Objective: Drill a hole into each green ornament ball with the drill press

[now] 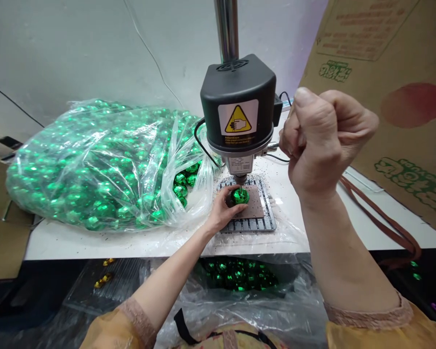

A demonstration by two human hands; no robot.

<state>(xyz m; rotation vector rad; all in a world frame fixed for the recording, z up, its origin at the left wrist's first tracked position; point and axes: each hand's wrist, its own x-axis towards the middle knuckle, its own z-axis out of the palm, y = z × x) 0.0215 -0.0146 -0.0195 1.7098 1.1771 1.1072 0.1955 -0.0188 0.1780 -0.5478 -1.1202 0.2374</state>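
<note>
Pinches a green ball (240, 196) between thumb and fingers of the left grip (222, 209), over the base plate (269, 213) near the middle of the table's (105, 247) front edge, beneath the drill (236, 106). Curls the right grip (321, 140) into a fist by the lever (273, 146); cannot tell whether around it. Has a bag (94, 165) of green balls toward the table's back left corner, a carton (363, 106) along the right edge.

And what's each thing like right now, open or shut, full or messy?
Left hand: gripping the green ball
Green ball: held under the drill
Drill: lowered to the ball's top
Right hand: fist closed at the drill lever
Big bag: open, bulging
Lower bag: open, green balls inside
Base plate: messy, specked
</note>
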